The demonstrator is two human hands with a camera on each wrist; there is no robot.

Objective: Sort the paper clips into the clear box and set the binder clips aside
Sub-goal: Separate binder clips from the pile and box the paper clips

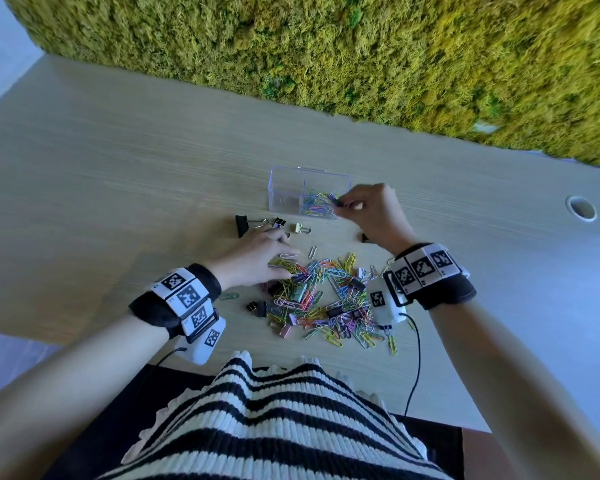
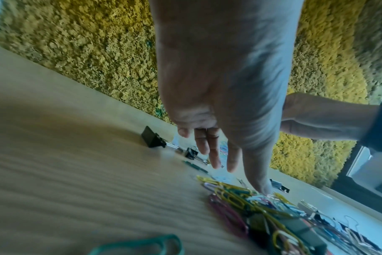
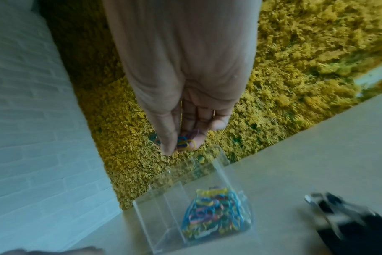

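Observation:
A clear box stands mid-table with coloured paper clips in its right part. My right hand hovers over the box's right end and pinches a few coloured paper clips between thumb and fingers. A mixed pile of paper clips and binder clips lies near the front edge. My left hand reaches down with straight fingers, its tips touching the pile's upper left edge. Several binder clips lie set apart left of the box.
A moss wall runs along the table's far edge. A round cable hole sits at the right. Another black binder clip lies by my right wrist. A green paper clip lies alone left of the pile.

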